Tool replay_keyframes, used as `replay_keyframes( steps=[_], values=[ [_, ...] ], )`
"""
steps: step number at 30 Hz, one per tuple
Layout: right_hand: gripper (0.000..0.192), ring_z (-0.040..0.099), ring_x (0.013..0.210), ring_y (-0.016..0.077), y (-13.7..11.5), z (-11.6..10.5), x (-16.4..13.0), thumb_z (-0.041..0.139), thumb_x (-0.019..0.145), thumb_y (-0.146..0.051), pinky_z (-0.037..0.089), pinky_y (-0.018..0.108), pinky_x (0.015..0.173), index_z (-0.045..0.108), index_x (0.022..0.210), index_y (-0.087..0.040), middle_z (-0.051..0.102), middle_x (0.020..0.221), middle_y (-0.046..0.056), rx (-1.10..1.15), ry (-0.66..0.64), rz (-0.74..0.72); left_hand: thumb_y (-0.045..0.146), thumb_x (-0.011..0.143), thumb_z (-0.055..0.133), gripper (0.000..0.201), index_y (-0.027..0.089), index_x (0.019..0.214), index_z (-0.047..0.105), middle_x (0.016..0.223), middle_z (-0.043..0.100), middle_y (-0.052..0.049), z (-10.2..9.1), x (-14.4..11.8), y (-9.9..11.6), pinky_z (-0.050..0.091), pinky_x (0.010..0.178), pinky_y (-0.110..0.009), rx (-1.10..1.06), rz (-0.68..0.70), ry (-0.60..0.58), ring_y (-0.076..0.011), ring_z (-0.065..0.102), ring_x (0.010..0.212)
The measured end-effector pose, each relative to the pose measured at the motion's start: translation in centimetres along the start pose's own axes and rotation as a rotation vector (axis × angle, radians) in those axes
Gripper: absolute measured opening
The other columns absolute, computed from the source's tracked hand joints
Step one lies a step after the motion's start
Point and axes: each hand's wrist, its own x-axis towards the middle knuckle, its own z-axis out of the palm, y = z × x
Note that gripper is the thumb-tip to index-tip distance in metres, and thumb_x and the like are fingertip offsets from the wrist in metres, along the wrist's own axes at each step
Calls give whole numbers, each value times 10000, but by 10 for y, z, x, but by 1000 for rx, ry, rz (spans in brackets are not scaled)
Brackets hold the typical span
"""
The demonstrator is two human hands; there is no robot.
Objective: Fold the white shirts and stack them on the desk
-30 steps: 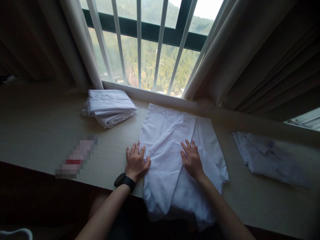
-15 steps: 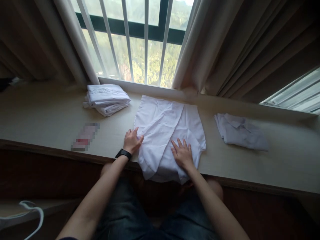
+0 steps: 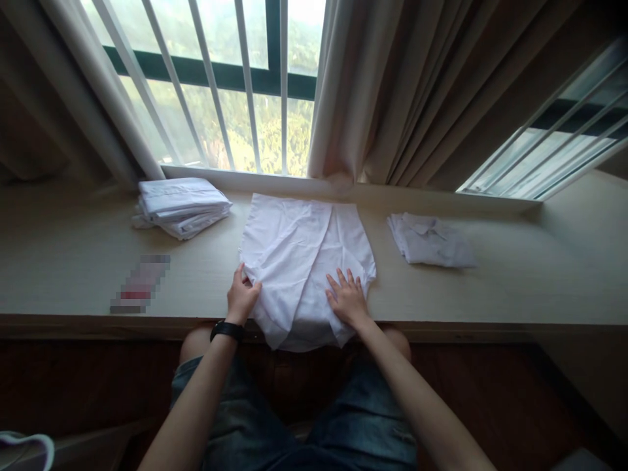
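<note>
Fingers of the left hand (image 3: 242, 301) have curled in at the edge of the white shirt (image 3: 282, 242) mid-frame, pinch unclear, the right hand (image 3: 349, 299) spread on it; it looks only part-folded, while the pile (image 3: 182, 201) at left and collared shirt (image 3: 434, 243) at right look done.

Thin, creased, matt cloth is seen in the garment (image 3: 294, 252) under the right hand (image 3: 347, 298). Heavier, matt cloth is seen in the curtain (image 3: 422, 85) beyond it; to its right, the ledge (image 3: 520, 288) is smoothly finished.
</note>
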Motion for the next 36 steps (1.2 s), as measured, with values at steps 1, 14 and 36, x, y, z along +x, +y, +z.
replay_keyframes(
  steps=[1,14,36],
  values=[
    [538,192,1519,327,1,1,-3,370,1018,-471,169,562,1202,399,1536,-327,294,1632,63,0,-17,-2,322,760,699,770,206,1482,458,1219,699,-92,0,6,0,532,920,-320,-37,-19,-25,-236,684,1050],
    [457,595,1094,306,17,-4,-82,532,921,-492,452,413,978,645,1144,-109,670,1146,180,160,334,375,377,783,660,612,163,1353,595,1197,651,-138,0,-5,-16,551,910,-368,136,180,50,-206,678,857],
    [625,731,792,299,8,35,-120,705,698,-632,564,373,674,502,1092,-191,739,859,136,980,265,766,412,897,559,524,147,1349,564,1267,607,-158,6,-36,-21,496,1025,-413,187,401,109,-277,604,1139]
  ],
)
